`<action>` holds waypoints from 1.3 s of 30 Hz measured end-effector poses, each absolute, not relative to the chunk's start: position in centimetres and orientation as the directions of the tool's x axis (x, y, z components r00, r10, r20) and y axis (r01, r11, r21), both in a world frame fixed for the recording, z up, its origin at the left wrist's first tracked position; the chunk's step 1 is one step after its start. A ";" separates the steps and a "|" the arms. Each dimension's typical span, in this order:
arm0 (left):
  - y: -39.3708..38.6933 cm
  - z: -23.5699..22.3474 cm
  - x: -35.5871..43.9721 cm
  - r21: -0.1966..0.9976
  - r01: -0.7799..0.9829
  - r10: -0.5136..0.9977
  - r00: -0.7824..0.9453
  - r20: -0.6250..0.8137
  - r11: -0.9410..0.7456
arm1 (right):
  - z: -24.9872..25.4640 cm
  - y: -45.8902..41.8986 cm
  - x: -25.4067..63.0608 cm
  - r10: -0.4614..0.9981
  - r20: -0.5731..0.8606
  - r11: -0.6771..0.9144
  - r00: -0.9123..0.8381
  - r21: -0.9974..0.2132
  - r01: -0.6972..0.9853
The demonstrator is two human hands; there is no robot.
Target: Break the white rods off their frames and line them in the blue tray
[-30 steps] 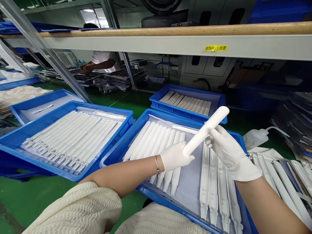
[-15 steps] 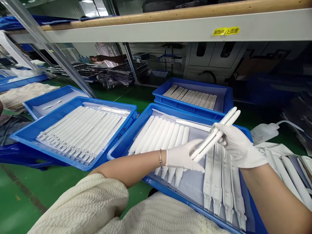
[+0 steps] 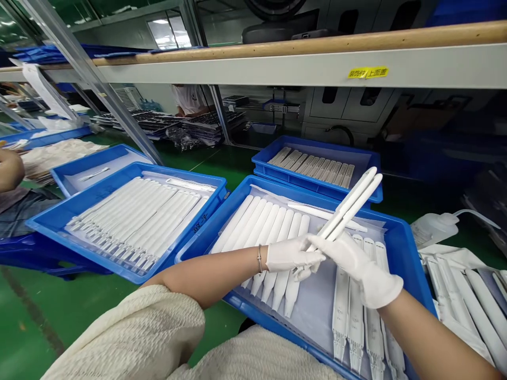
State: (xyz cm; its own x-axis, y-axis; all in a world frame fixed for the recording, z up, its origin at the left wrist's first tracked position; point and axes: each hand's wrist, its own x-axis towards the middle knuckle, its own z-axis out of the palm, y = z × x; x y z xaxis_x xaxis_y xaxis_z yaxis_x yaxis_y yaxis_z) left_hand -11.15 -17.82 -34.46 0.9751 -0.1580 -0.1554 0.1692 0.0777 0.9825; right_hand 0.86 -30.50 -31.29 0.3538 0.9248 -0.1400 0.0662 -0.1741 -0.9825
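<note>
Both my hands wear white gloves. My left hand point(image 3: 291, 255) and my right hand point(image 3: 352, 266) meet over the middle blue tray point(image 3: 400, 232), both closed on the lower end of a long white plastic part point(image 3: 348, 206) made of two slim halves. The part slants up to the right, its rounded tip above the tray's far edge. Below my hands, a row of white rounded covers point(image 3: 265, 232) fills the tray's left side. Several flat white strips with toothed ends point(image 3: 356, 316) lie on its right side.
A blue tray point(image 3: 51, 221) full of long white parts sits at left, with another blue tray point(image 3: 75, 171) behind it. A smaller blue tray point(image 3: 317, 161) of strips stands at the back. Loose white parts point(image 3: 463, 274) and a squeeze bottle point(image 3: 433, 227) lie at right. A shelf point(image 3: 277, 66) hangs overhead. A person's elbow point(image 3: 10, 169) shows at the left edge.
The part has turned from its broad rounded face to its edge, showing two halves. My right hand slid down it to meet my left hand at the lower end.
</note>
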 end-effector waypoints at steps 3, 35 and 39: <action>-17.9 -34.4 -11.3 0.978 0.195 -0.195 0.965 -0.178 0.072 | -30.5 -30.8 2.8 0.756 0.012 -0.086 0.654 -0.989 0.117; -12.6 -37.3 -8.8 0.667 0.023 0.249 0.937 0.245 -0.745 | -27.8 -35.6 7.3 0.714 0.216 0.365 0.666 -0.927 -0.091; -11.5 -36.5 -8.9 0.466 0.110 0.308 0.875 0.375 -0.878 | -28.0 -36.2 7.1 0.697 0.250 0.283 0.672 -0.957 0.063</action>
State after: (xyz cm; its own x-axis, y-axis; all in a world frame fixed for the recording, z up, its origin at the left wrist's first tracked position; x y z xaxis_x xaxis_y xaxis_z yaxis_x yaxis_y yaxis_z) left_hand -8.93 -11.50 -36.51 0.8746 0.3080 0.3745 0.1097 -0.8780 0.4659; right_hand 7.13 -36.18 -27.96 0.6724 0.6967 0.2501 0.0633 0.2825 -0.9572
